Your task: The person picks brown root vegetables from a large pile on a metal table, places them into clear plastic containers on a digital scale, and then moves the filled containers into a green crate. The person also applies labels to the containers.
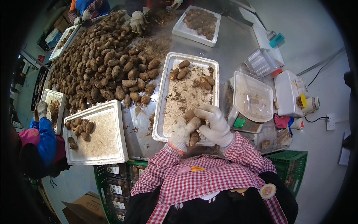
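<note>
In white knit gloves, my left hand (180, 137) and my right hand (216, 126) meet over the near end of a white foam tray (158, 112). Between them my fingers grip a brown taro-like tuber (189, 114), partly covered by the gloves. Another small tuber (194, 139) shows just below my fingers, at the tray's near edge; whether a hand touches it is unclear. Toward the tray's far end lie a group of tubers (183, 73) on the left and a few more (206, 83) on the right, among loose soil and root fibres.
A large heap of tubers (103, 61) covers the table's left. Foam trays with tubers stand near left (112, 151) and far right (179, 29). A digital scale (246, 124) bears a tray and clear plastic box. Co-workers' gloved hands (138, 22) work nearby. Green crates (291, 156) stand below.
</note>
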The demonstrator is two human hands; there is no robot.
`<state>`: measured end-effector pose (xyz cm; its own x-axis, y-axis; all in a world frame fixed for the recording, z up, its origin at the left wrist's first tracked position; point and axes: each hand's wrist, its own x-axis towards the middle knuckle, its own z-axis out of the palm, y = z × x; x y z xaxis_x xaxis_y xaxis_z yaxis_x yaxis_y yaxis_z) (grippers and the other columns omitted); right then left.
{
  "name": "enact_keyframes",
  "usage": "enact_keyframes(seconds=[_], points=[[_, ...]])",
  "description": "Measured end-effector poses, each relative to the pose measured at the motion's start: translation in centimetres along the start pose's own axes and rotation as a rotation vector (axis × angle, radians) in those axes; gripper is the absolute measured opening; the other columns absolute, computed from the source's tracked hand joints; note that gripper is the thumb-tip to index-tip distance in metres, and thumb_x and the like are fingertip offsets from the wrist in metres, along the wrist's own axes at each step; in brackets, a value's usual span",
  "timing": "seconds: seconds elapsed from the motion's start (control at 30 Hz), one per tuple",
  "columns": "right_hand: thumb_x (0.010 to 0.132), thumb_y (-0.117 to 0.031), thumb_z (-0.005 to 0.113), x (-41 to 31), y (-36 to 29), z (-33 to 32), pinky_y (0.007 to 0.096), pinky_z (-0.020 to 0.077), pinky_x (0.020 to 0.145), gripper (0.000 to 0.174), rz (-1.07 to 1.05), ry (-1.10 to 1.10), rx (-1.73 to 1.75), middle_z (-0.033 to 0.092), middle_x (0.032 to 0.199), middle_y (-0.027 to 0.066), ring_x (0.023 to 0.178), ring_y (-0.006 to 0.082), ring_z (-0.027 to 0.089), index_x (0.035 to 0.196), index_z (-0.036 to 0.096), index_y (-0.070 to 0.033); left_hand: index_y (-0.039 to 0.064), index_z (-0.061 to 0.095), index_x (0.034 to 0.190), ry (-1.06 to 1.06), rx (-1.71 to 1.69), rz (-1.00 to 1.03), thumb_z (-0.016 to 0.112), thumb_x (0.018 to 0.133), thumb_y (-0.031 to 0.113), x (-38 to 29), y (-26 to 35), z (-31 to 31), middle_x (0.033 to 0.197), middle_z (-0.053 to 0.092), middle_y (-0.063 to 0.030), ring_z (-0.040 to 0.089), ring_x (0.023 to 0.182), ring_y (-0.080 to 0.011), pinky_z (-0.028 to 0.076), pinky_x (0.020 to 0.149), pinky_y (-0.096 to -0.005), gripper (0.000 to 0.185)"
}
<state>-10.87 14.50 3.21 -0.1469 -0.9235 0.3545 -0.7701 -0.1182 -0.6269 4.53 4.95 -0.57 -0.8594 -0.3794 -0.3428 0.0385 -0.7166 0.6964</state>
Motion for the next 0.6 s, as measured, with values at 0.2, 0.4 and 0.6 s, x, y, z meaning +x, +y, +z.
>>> enact_keyframes(seconds=[0.2, 0.4, 0.6], points=[[0.094, -0.005, 0.064, -1.1, 1.1, -3.1, 0.0309, 0.0520, 0.098, 0.041, 0.480, 0.146, 0.717, 0.065, 0.124, 0.0131, 0.114, 0.0206, 0.062, 0.135, 0.059, 0.000, 0.001, 0.051, 0.140, -0.247, -0.072, 0.000, 0.078, 0.089, 0.029, -0.3, -1.0, -0.8, 0.112, 0.069, -0.0118, 0.066, 0.077, -0.0147, 0.057, 0.063, -0.0298, 0.065], [0.097, -0.018, 0.063, -1.2, 0.6, -1.8, 0.0370, 0.0498, 0.102, 0.040, 0.322, -0.242, 0.589, 0.061, 0.130, 0.0173, 0.120, 0.0266, 0.061, 0.133, 0.060, 0.000, 0.001, 0.055, 0.133, -0.196, -0.057, -0.080, 0.069, 0.098, 0.030, -0.1, -2.2, -0.8, 0.099, 0.067, -0.0061, 0.064, 0.083, -0.0136, 0.053, 0.069, -0.0284, 0.047], [0.095, -0.014, 0.064, -1.5, -1.3, 1.0, 0.0320, 0.0531, 0.087, 0.023, 0.281, 0.142, 0.593, 0.068, 0.110, 0.0131, 0.095, 0.0187, 0.067, 0.111, 0.066, 0.002, 0.001, 0.059, 0.126, -0.099, -0.092, 0.101, 0.068, 0.099, 0.027, -0.4, -4.4, 0.2, 0.107, 0.066, -0.0069, 0.065, 0.097, -0.0152, 0.055, 0.080, -0.0308, 0.039]])
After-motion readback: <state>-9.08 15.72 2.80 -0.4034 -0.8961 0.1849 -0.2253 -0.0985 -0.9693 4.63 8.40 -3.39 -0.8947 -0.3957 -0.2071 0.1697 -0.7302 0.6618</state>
